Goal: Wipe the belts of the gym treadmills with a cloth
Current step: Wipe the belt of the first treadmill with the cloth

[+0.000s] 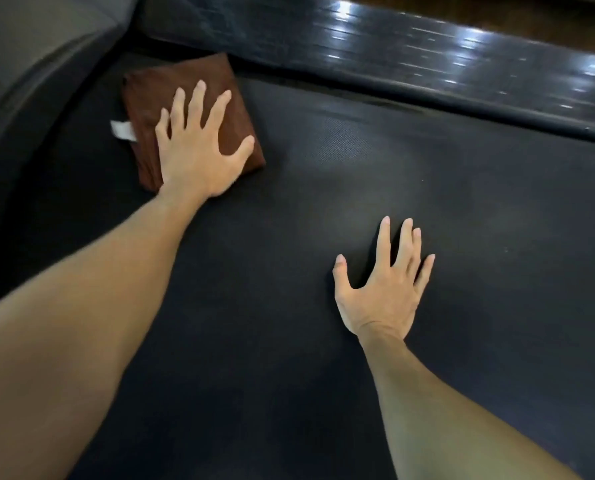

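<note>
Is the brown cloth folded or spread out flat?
Folded: the brown cloth is a compact, thick square with layered edges under the left hand.

The cloth [171,98] is laid on the belt [323,209] at the upper left of the frame, with the left hand [199,147] spread flat upon it. The right hand [386,285] is placed on the belt right of centre, well apart from the cloth. The side rail [393,53] is set beyond the belt, across the top.

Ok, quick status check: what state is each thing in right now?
cloth: folded, flat on the belt, white tag sticking out.
left hand: fingers spread, pressing on the cloth.
right hand: fingers spread, resting on bare belt.
belt: dark, with faint light patches.
side rail: glossy, reflecting light.
</note>
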{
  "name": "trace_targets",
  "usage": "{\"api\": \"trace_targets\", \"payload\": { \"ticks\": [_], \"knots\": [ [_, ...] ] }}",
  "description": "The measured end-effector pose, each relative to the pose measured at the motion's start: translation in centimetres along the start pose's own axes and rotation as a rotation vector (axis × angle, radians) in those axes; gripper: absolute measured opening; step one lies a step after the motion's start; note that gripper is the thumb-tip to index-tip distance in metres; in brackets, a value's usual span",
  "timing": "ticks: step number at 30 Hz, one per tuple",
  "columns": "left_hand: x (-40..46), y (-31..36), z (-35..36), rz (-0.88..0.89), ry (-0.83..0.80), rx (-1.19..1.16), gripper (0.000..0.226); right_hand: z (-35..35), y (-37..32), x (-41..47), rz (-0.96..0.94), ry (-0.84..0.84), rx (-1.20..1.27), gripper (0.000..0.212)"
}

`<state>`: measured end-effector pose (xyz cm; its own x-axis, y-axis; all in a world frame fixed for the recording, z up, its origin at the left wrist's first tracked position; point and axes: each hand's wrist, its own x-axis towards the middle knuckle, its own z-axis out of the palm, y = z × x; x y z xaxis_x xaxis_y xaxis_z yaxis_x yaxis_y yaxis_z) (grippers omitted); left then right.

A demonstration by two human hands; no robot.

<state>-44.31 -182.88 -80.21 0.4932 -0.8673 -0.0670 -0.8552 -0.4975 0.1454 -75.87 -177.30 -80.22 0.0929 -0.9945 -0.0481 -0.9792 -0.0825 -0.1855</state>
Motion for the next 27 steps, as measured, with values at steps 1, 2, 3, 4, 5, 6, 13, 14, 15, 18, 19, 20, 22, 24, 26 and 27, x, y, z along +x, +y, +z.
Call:
{"api": "trace_targets", "payload": {
  "ticks": [1,2,3,4,5,6,13,14,15,18,19,20,22,24,26,27],
  "knots": [
    [-1.3,0.5,0.3,-0.044,0.021,-0.005,0.080,0.0,0.0,0.0,-0.002,0.001,0.001,0.091],
    [-3.1,1.5,0.6,-0.062,0.045,-0.007,0.080,0.0,0.0,0.1,0.001,0.003,0.001,0.091],
    [-5.1,2.7,0.9,-0.060,0.068,-0.006,0.080,0.0,0.0,0.0,0.003,0.002,-0.001,0.091],
    [-7.3,3.9,1.1,-0.033,0.071,0.000,0.081,-0.1,0.0,0.0,0.001,-0.003,-0.001,0.091],
    [-9.1,5.0,1.3,0.019,0.060,0.012,0.081,-0.2,0.0,0.0,-0.004,-0.006,0.000,0.091],
    [-10.4,6.0,1.5,0.083,0.034,0.022,0.081,-0.3,0.0,0.0,-0.008,-0.006,-0.002,0.091],
    [-0.3,5.1,0.6,0.341,-0.043,0.061,0.085,-0.1,0.0,0.0,-0.001,-0.009,-0.002,0.091],
    [1.4,4.2,0.3,0.304,-0.050,0.057,0.084,-0.1,0.1,0.0,0.001,-0.011,-0.008,0.091],
    [2.3,3.5,0.1,0.256,-0.055,0.053,0.083,-0.1,0.1,0.0,0.002,-0.013,-0.013,0.091],
    [0.0,2.3,0.2,0.172,-0.020,0.040,0.080,-0.1,0.1,0.0,-0.006,-0.012,-0.008,0.091],
    [-1.9,2.2,0.2,0.162,0.001,0.036,0.080,-0.1,0.2,0.1,-0.005,-0.010,-0.003,0.091],
    [-4.1,2.4,0.2,0.146,0.019,0.033,0.080,-0.1,0.2,0.1,-0.004,-0.009,-0.001,0.091],
    [-8.0,2.9,0.5,0.133,0.012,0.039,0.081,-0.1,0.2,0.1,-0.007,-0.012,-0.006,0.092],
    [-9.8,3.4,0.7,0.159,-0.016,0.060,0.081,-0.1,0.2,0.1,-0.004,-0.013,-0.012,0.092],
    [-8.7,3.2,0.5,0.203,-0.046,0.063,0.082,-0.2,0.2,0.1,-0.007,-0.018,-0.003,0.092],
    [-7.1,3.0,0.5,0.229,-0.043,0.061,0.082,-0.2,0.2,0.1,-0.006,-0.017,0.005,0.092]
  ]
}}
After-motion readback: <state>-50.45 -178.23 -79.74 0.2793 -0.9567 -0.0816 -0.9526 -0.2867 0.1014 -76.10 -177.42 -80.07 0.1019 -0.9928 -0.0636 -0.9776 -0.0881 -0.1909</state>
